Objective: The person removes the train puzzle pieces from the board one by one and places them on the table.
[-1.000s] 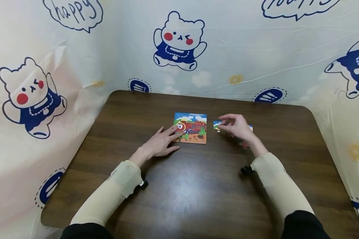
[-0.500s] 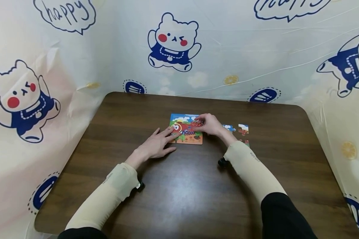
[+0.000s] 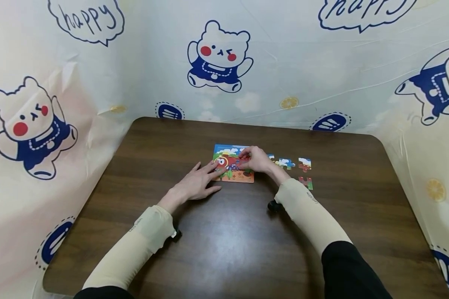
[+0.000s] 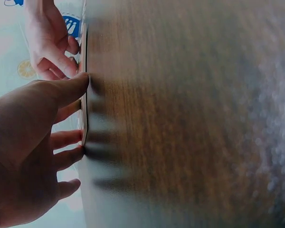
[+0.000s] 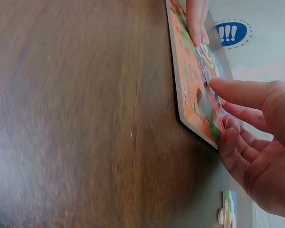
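Note:
A square jigsaw puzzle with a red train picture lies flat on the table. My left hand rests on its left side with spread fingers; in the left wrist view the thumb lies at the board's near edge. At the puzzle's right part, my right hand pinches at a piece with curled thumb and fingers. That piece is mostly hidden by the fingers. In the right wrist view the fingertips meet low on the puzzle's surface. Loose puzzle pieces lie to the right, one with blue sky and white cloud.
Further right lie a sky piece with red and a red and green piece. Another loose piece sits partly behind the right hand. The dark wooden table meets a patterned cloth at its back edge.
My right hand has moved left from the loose pieces onto the puzzle's right part, leaving those pieces in sight. My left hand has stayed on the puzzle.

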A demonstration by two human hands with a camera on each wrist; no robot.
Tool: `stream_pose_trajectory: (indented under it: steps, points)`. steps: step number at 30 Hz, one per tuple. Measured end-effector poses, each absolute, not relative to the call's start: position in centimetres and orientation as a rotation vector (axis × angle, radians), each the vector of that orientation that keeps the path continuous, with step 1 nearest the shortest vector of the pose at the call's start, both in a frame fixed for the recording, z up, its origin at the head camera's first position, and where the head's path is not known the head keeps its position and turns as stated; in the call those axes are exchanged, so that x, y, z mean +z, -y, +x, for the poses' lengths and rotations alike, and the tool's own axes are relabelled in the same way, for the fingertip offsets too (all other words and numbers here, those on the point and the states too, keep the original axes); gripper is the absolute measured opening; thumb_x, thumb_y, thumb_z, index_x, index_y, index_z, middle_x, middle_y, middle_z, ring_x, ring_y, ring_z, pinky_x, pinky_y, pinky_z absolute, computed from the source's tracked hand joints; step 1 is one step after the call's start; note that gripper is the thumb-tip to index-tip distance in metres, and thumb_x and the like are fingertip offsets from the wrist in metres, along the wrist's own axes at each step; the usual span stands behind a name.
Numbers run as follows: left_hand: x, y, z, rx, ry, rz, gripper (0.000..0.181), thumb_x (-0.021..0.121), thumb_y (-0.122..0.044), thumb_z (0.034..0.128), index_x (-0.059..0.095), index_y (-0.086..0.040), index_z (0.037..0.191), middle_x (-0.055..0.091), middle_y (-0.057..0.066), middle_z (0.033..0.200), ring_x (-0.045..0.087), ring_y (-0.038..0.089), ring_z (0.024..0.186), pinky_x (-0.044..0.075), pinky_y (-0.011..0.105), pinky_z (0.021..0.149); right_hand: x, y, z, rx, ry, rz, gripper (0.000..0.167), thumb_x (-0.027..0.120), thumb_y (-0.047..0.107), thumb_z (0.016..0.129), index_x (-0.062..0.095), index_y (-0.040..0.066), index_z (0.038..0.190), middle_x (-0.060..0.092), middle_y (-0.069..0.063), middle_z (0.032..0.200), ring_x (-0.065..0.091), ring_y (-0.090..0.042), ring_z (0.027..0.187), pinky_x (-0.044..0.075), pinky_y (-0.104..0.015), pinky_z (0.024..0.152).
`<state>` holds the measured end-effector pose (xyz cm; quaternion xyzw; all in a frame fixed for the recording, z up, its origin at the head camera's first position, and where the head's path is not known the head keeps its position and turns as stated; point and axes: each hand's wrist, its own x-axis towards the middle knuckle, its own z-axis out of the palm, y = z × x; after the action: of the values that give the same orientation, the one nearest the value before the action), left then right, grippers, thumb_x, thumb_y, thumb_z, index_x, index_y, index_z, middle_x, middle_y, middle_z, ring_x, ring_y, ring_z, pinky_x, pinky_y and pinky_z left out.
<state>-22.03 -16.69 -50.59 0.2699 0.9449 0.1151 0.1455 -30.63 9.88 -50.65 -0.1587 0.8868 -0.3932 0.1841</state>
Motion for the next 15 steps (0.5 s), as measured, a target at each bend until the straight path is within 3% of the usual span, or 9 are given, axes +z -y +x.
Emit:
stream_pose_trajectory:
  steps: [8,15]
  points:
    - [-50.76,16.64,-22.06,0.314,-2.728,0.776,0.072,0.064,-0.049,0.1107,0.036,-0.029,0.174,0.025,0.014,0.184,0.026,0.035,0.171,0.016,0.070,0.137,-50.73,-9.36,-30.32,-1.227,-2.493,-0.360,0.028,0.082,0.015,0.101,0.075,0.001,0.124,0.076,-0.019,0.117,0.071,-0.028,0.103,0.059,-0.037,0.095]
    - [-50.78,16.64,-22.06,0.310,-2.727,0.766,0.072,0.064,-0.049,0.1105,0.036,-0.030,0.174,0.026,0.013,0.184,0.026,0.035,0.171,0.017,0.070,0.137,-50.95,-9.27,-30.19,-1.325,-2.462,-0.258,0.024,0.079,0.014,0.103,0.076,0.001,0.123,0.080,-0.020,0.115,0.074,-0.029,0.100,0.055,-0.024,0.076]
